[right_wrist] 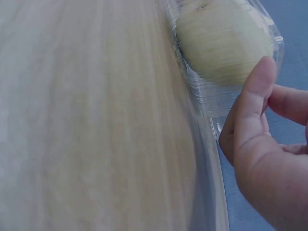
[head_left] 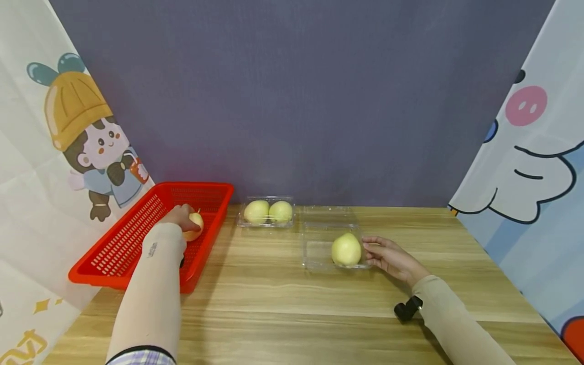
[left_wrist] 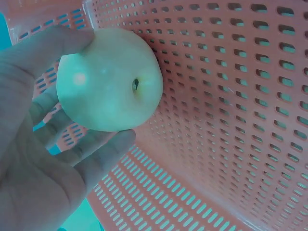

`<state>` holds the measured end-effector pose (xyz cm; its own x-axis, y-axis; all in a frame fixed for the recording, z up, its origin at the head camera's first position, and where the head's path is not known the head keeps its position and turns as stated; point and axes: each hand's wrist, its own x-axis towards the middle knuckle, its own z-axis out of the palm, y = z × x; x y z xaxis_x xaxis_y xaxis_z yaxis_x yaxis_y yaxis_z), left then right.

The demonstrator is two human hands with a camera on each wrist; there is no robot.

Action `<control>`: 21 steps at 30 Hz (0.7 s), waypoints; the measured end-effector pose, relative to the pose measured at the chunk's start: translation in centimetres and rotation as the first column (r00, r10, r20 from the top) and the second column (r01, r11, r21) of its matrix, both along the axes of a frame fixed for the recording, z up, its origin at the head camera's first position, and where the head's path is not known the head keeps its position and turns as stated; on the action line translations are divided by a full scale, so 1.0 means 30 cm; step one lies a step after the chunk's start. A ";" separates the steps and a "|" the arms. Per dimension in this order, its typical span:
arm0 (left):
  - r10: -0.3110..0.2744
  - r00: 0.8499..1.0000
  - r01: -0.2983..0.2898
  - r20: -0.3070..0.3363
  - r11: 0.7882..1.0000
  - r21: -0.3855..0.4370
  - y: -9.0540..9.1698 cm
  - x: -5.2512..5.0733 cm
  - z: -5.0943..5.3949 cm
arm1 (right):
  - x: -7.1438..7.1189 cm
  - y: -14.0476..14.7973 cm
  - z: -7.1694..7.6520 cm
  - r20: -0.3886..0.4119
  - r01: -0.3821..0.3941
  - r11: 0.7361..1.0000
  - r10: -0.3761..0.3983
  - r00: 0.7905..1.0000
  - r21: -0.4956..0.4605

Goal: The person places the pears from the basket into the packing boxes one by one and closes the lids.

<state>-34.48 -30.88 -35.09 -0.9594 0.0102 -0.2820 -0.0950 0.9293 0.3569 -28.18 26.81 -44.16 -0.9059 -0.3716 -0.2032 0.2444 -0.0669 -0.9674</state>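
Observation:
In the red basket [head_left: 201, 268], my left hand [head_left: 179, 217] grips a pale yellow pear [head_left: 195, 226]. The left wrist view shows the thumb over the pear [left_wrist: 110, 79] and the fingers [left_wrist: 103, 154] curved beneath it, close to the perforated basket wall [left_wrist: 231, 82]. An open clear plastic box [head_left: 318, 252] on the table holds one pear [head_left: 346, 249] in its right half. Beside that box's right edge is my right hand [head_left: 391, 258], fingertips at the rim; in the right wrist view the hand [right_wrist: 269, 144] has its fingers bent near the box, exact contact unclear.
A clear box with two pears [head_left: 256, 212] stands at the back of the wooden table [head_left: 274, 314], between the basket and the open box. A grey panel [head_left: 296, 101] rises behind the table, with printed cloths [head_left: 41, 152] at the left and right.

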 end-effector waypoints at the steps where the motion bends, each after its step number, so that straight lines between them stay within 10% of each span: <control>1: 0.007 1.000 -0.007 0.005 1.000 0.008 0.001 0.002 -0.001 | 0.000 0.000 -0.001 0.001 0.000 1.000 0.000 1.000 -0.002; 21: 0.119 0.978 -0.152 0.171 0.970 0.189 0.009 0.036 0.014 | -0.002 0.008 0.000 -0.008 -0.009 1.000 0.009 1.000 -0.007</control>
<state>-33.39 -30.62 -34.69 -0.8993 -0.0453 -0.4350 -0.2849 0.8153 0.5042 -28.24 27.05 -44.15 -0.9041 -0.3810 -0.1934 0.2375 -0.0719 -0.9687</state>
